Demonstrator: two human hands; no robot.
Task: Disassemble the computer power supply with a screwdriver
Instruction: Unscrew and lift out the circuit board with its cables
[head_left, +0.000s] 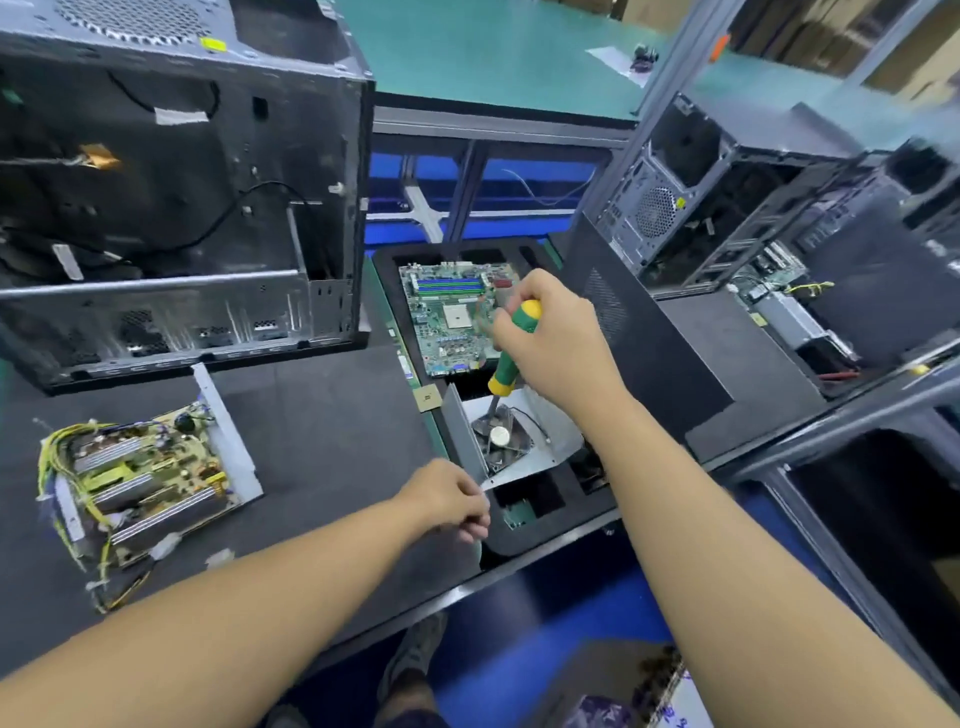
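**A:** Which way is the fan (501, 439) from the right grip (550, 338)?

**B:** Below it, slightly nearer the body. The right grip is wrapped round the screwdriver (511, 348), whose long axis runs steeply down, tip at the fan's edge inside the power supply cover (464, 431).

**A:** And the left grip (452, 499)?

**B:** Nearer still, and it seems to be pinching the cover's near corner. The circuit board (140, 473) lies well to its left on the bench (322, 415).

Screwdriver (513, 347) tip indistinct (at fan (501, 439))
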